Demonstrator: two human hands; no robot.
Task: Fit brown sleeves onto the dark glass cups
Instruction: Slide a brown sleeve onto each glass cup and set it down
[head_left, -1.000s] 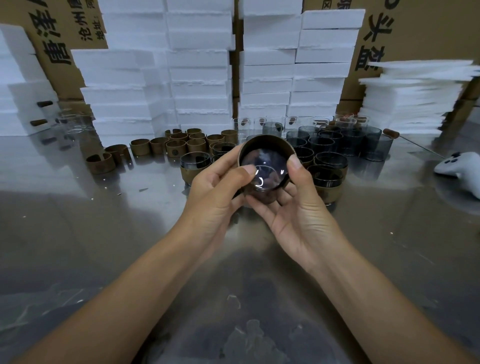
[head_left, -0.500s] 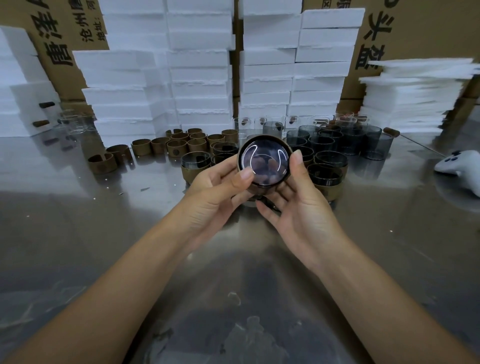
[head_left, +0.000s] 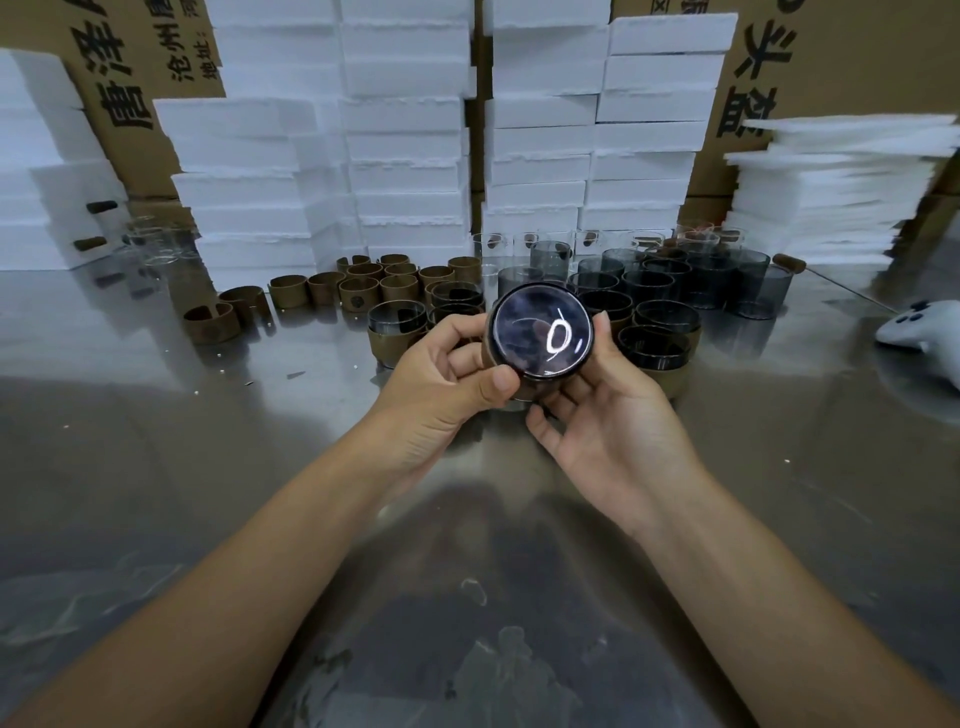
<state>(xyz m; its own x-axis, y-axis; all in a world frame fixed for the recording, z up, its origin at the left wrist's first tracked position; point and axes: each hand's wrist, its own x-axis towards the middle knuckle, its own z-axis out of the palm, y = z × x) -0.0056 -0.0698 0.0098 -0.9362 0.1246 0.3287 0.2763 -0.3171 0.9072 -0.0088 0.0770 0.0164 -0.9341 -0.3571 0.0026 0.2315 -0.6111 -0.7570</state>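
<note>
Both hands hold one dark glass cup (head_left: 540, 332) above the metal table, its round end turned toward the camera. My left hand (head_left: 447, 379) grips it from the left, thumb on the lower rim. My right hand (head_left: 597, 415) cradles it from the right and below, fingers curled round its side. A brown sleeve (head_left: 524, 382) shows on the cup under the thumb. Loose brown sleeves (head_left: 358, 291) lie behind to the left. Bare dark cups (head_left: 691, 280) stand behind right. Sleeved cups (head_left: 397, 332) stand just behind the hands.
Stacks of white foam blocks (head_left: 405, 130) and cardboard boxes (head_left: 831, 57) wall off the back. Clear glasses (head_left: 156, 244) stand at far left. A white controller (head_left: 924, 332) lies at the right edge. The shiny metal table (head_left: 208, 493) reaches to the near edge.
The cup has been turned and tilted in my hands; the glare on its end shifted. My left thumb slid down to the cup's lower edge.
</note>
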